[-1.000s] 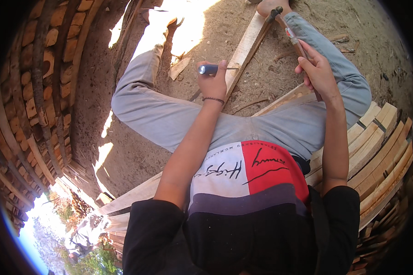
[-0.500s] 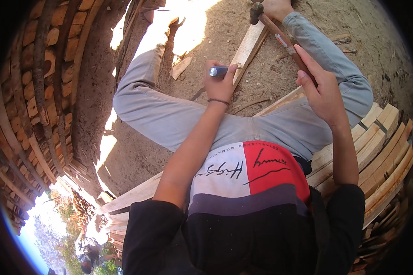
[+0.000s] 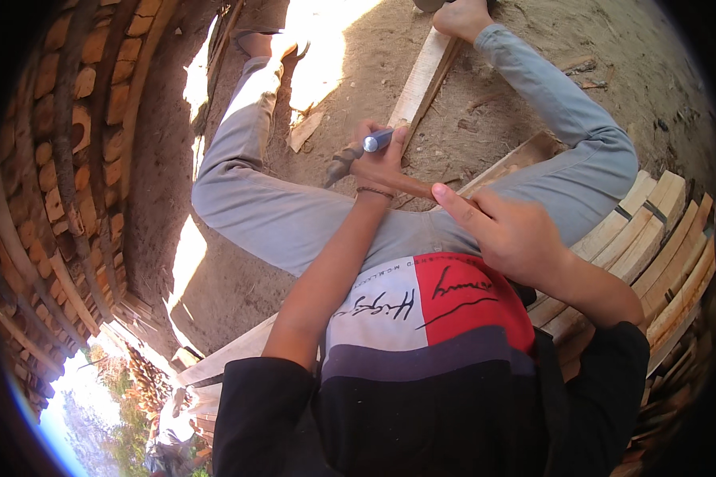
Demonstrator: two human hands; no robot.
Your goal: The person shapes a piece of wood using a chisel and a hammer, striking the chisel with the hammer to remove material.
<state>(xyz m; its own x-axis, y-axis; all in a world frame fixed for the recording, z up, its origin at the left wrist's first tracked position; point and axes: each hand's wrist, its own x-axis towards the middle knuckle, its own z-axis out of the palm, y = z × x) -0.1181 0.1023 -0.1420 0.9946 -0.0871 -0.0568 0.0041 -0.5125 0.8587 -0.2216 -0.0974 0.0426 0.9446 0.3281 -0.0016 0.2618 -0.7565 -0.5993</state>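
Observation:
My left hand is wrapped round the blue handle of a chisel, whose bright metal end faces up. The chisel's blade is hidden behind the hand, at the near end of a pale squared wooden beam. My right hand grips a hammer by the end of its brown wooden handle. The hammer lies across the view just over my left wrist, its dark head left of the chisel and slightly blurred. Whether it touches the left hand, I cannot tell.
My bare foot rests at the beam's far end. Another plank passes under my right leg. Stacked boards stand at the right, a wall of stacked wood at the left. A wood chip lies on the dirt.
My right hand has swung the hammer down and left, from the raised position at upper right to across my left wrist. The left hand and chisel have barely shifted.

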